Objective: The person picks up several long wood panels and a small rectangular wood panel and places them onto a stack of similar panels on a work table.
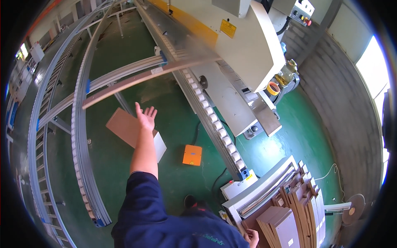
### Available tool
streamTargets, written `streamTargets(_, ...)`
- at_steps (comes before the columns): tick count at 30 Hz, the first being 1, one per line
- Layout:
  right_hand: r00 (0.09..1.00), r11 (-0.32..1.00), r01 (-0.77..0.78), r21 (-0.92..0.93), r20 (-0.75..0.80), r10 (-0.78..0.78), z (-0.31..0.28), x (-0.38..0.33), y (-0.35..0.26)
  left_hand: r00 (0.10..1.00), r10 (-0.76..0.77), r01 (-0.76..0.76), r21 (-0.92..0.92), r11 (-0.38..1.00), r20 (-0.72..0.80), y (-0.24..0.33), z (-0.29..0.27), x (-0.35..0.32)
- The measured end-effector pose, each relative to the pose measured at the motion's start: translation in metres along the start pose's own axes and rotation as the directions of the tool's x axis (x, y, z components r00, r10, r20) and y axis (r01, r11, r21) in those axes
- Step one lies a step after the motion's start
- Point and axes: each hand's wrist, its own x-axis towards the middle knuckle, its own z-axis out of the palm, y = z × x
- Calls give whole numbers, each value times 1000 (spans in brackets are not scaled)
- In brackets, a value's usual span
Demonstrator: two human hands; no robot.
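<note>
My left hand [146,118] reaches forward, palm up and fingers spread, with nothing in it. Just beyond its fingertips a long, narrow brown board [128,86] lies across the roller rails. The board's right end reaches the white-and-yellow machine [248,45] and is blurred there. Low in the view, my right hand [251,238] is beside a stack of brown panels [278,225]; its fingers are curled, and whatever they may hold is hidden.
Roller rails [213,118] run along the machine, and another roller rail [78,144] stands at the left. On the green floor are an orange box [192,155] and a brown panel [122,126] behind my forearm. More upright panels [304,198] stand at the lower right.
</note>
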Motion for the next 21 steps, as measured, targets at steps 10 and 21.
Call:
streamTargets(10,971,958,-237,161,15,238,-1,16,-54,980,181,-176,-66,982,83,36,31,78)
streamTargets(21,954,937,-295,187,115,277,-8,40,-104,900,384,-358,153,921,-208,62,19,12)
